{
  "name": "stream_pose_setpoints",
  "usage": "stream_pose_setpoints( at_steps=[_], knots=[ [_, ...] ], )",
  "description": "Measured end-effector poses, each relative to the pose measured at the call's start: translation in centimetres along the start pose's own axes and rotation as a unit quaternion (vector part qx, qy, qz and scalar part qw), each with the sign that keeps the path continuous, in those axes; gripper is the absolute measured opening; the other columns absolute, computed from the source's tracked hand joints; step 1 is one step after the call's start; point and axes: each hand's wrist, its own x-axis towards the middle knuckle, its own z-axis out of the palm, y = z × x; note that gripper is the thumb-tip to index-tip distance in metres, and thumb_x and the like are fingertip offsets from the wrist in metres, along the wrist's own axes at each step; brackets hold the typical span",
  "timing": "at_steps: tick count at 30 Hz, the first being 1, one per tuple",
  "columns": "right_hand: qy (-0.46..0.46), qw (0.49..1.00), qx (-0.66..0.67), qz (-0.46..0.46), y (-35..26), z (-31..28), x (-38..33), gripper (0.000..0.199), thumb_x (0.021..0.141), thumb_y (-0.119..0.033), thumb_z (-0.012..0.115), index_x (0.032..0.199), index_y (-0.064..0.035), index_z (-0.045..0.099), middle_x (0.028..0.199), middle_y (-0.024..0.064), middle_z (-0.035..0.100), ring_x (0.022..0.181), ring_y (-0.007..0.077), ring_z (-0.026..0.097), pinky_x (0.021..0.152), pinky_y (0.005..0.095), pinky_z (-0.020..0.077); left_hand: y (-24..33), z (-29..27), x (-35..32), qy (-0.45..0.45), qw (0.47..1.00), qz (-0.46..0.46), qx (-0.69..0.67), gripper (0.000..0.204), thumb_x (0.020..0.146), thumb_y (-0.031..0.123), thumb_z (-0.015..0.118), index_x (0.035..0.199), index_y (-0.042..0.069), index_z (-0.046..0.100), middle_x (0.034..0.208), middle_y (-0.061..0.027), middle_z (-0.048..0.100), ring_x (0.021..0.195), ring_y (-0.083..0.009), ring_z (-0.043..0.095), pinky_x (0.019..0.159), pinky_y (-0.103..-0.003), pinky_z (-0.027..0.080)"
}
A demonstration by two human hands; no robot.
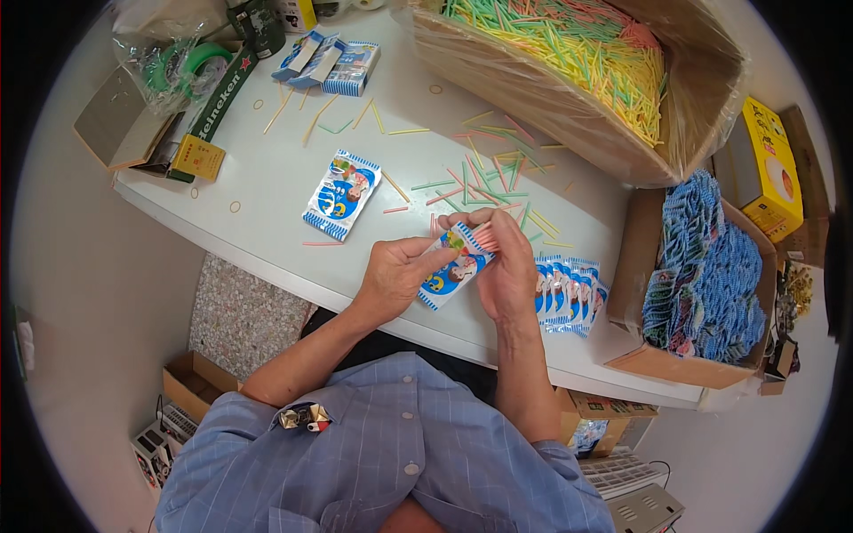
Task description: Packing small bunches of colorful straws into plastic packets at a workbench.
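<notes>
My left hand [391, 277] is closed on a small blue-and-white packet [453, 277], its thumb lying across the printed front. The packet tilts up to the right over the table's near edge. My right hand [508, 266] curls around a bundle of thin pink sticks [484, 237] at the packet's upper end; how far they reach inside is hidden. A similar filled-looking packet [342, 195] lies flat to the left. Beside my right hand, several flat packets [569, 293] overlap in a fanned row. Loose pink, green and yellow sticks [511, 178] are scattered just beyond my hands.
A large plastic-lined carton [533, 89] full of coloured sticks stands at the back right. Right of the fanned row is a carton [662, 360] heaped with blue packets [711, 266]. Torn blue-and-white packs [351, 67], a yellow box [198, 158] and green tape rolls [204, 67] sit back left.
</notes>
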Motion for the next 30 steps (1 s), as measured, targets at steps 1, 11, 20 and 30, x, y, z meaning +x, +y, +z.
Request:
stream_pose_setpoints(
  at_steps=[1, 11, 20, 30],
  knots=[
    [0.002, 0.999, -0.04, 0.008, 0.1, 0.2, 0.0, 0.037, 0.107, -0.029, 0.041, 0.11, 0.0025, 0.06, 0.108, 0.0208, 0.067, 0.112, 0.0308, 0.063, 0.1, 0.0424, 0.0482, -0.1, 0.1, 0.0, 0.001, 1.0, 0.004, -0.005, 0.023, 0.097, 0.016, 0.066, 0.106, -0.005, 0.073, 0.088, -0.0043, 0.073, 0.076, -0.0039, 0.063, 0.066, -0.019, 0.051],
    [0.037, 0.995, 0.031, 0.091, 0.8, 0.5, -0.4, 0.054, 0.108, -0.043, 0.034, 0.118, 0.0031, 0.06, 0.113, 0.0196, 0.067, 0.11, 0.0276, 0.064, 0.097, 0.0394, 0.0501, -0.9, 0.2, 0.2, 0.024, 0.994, 0.014, -0.102, 0.026, 0.095, 0.01, 0.067, 0.116, -0.006, 0.067, 0.098, -0.0088, 0.073, 0.083, -0.0078, 0.067, 0.075, -0.022, 0.055],
    [0.091, 0.991, 0.097, 0.011, 1.1, -1.3, 0.1, 0.037, 0.107, -0.032, 0.043, 0.116, 0.0014, 0.056, 0.114, 0.0197, 0.066, 0.112, 0.0313, 0.063, 0.097, 0.0422, 0.0519, 0.0, 0.1, 0.3, 0.021, 0.997, 0.009, -0.068, 0.029, 0.089, 0.007, 0.073, 0.114, -0.006, 0.068, 0.094, -0.0079, 0.073, 0.079, -0.0078, 0.067, 0.071, -0.021, 0.053],
    [0.156, 0.796, -0.559, -0.174, -2.5, 0.9, 1.8, 0.033, 0.102, -0.023, 0.054, 0.121, 0.0047, 0.055, 0.112, 0.017, 0.065, 0.099, 0.0232, 0.063, 0.092, 0.0333, 0.0484, 0.6, -0.1, 0.3, 0.059, 0.993, 0.055, -0.085, 0.033, 0.089, 0.005, 0.072, 0.119, -0.006, 0.065, 0.1, -0.0111, 0.073, 0.086, -0.0108, 0.068, 0.077, -0.023, 0.055]
  ],
)
